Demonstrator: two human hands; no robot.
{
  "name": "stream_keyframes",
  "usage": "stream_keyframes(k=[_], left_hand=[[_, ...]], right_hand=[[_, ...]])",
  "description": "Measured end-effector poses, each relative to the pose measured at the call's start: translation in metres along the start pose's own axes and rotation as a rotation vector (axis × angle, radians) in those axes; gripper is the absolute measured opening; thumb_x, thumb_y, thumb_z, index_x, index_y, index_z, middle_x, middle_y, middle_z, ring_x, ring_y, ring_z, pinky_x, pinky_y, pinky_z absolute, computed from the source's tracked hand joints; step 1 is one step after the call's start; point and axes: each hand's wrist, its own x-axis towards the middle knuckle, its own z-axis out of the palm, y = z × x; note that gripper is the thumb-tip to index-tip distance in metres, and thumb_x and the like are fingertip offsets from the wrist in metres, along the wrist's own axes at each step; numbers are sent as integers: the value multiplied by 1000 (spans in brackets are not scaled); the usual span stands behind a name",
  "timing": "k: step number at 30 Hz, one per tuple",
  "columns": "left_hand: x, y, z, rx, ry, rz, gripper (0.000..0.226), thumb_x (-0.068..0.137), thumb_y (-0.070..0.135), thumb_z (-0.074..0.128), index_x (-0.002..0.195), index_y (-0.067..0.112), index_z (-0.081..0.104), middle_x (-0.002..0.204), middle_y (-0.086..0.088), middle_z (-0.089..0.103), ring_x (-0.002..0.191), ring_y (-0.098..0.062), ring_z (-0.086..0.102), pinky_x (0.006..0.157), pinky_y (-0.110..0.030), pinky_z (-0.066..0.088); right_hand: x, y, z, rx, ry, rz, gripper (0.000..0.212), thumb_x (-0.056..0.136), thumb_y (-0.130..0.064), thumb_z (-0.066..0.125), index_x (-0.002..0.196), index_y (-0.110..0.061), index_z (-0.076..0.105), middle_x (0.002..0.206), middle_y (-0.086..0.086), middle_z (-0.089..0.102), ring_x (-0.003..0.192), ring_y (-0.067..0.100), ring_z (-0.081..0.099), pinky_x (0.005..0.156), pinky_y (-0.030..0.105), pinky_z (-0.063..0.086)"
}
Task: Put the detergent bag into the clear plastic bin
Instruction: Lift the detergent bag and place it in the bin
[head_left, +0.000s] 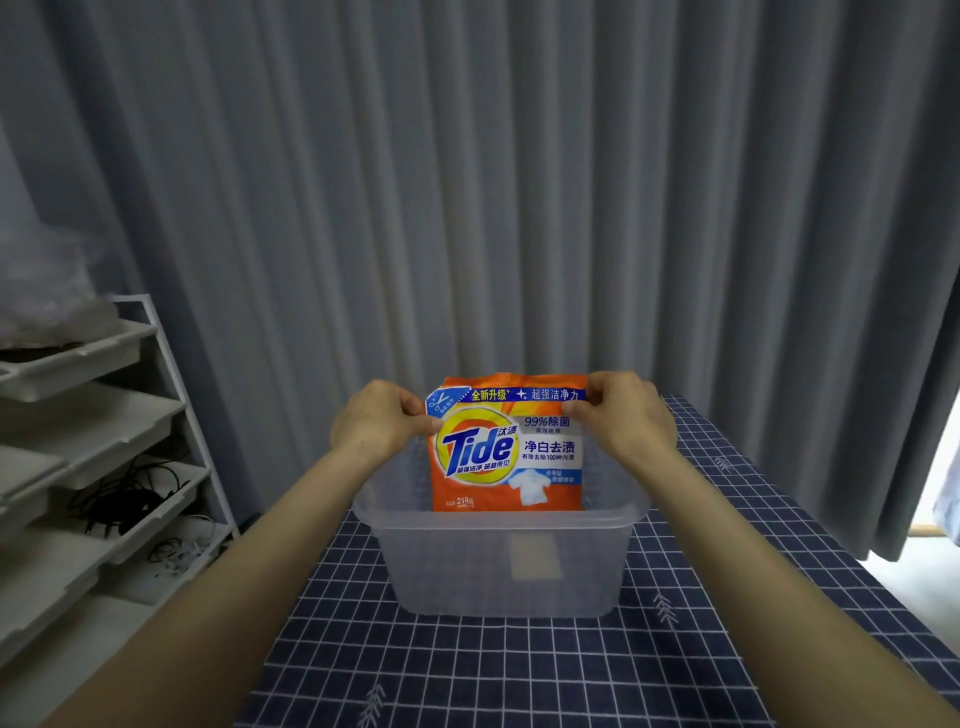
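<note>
Head cam, looking fwd and down: a person lowers an orange detergent bag into a clear plastic bin that sits on a table covered w/ a navy grid-pattern cloth. The left hand pinches the bag's upper left corner, fingers closed on the film; the right hand does the same at the upper right corner, thumb pressed to the front near the blue banner. Both grips look narrow and firm, not splayed.

The bag stands upright, printed face toward the camera, and its lower edge dips behind the bin's near rim, so the bottom part is already inside the bin's walls while the top half rises above the rim. Whether the bottom touches the bin floor can't be told; the frosted wall hides it. A pale label or patch shows through the near wall.

Progress, as a judgement: most of the job is done. The bag is picked up, carried over and partly in. What's left is to lower it the rest of the way, let go w/ both hands and pull them clear. The bin sits toward the cloth's far edge, roughly centred btwn its left and right sides.

Bkgd: grey curtains hang behind the table; a white tray rack w/ tangled black cables stands off the table's left edge.
</note>
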Motion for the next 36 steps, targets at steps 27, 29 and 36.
stream_keyframes(k=[27, 29, 36], left_hand=[[4, 10, 8, 229, 30, 6, 44, 73, 42, 70, 110, 19, 66, 110, -3, 70, 98, -20, 64, 69, -33, 48], [5, 9, 8, 229, 35, 12, 44, 73, 42, 70, 111, 20, 66, 111, -3, 69, 99, -20, 64, 71, -33, 50], [4, 11, 4, 182, 43, 18, 51, 74, 41, 69, 118, 17, 59, 117, -4, 66, 106, -22, 62, 78, -36, 51]], right_hand=[[8, 1, -1, -179, -70, 57, 27, 84, -36, 64, 105, -20, 66, 101, 5, 68, 77, 21, 57, 64, 34, 46], [9, 1, -1, -173, -65, 64, 28, 84, -37, 64, 105, -20, 66, 101, 5, 68, 81, 23, 60, 67, 36, 50], [13, 4, -3, -168, -44, 74, 41, 81, -43, 65, 116, -22, 59, 115, 6, 65, 96, 25, 63, 75, 40, 53]])
